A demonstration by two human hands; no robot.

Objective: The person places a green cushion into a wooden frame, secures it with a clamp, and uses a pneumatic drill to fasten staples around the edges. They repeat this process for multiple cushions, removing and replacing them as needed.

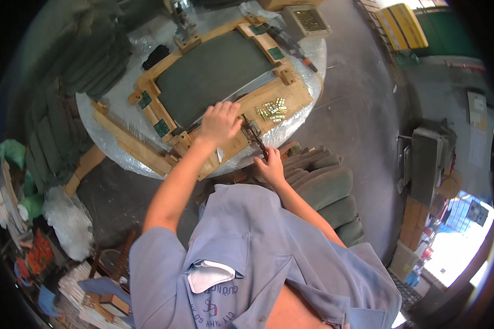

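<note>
Looks like a clamping step imo: right fingers [269, 155] wrapped round the dark metal clamp-like tool [252, 130] at 12 o'clock, left fingers [225, 111] half-curled at 11, hold unclear, so probably needs steady pressure next.

The left forearm [184, 175] is stretched forward, the left hand [219, 122] turned palm down; the right hand [270, 166] is held closer in, curled.

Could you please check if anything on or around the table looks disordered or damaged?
I see no clear damage. Small brass-coloured metal pieces lie loose at mixed angles on the wooden board, beyond the right hand. At the picture's lower left, wooden pieces lie in a jumble. Both may be ordinary workshop clutter.
</note>
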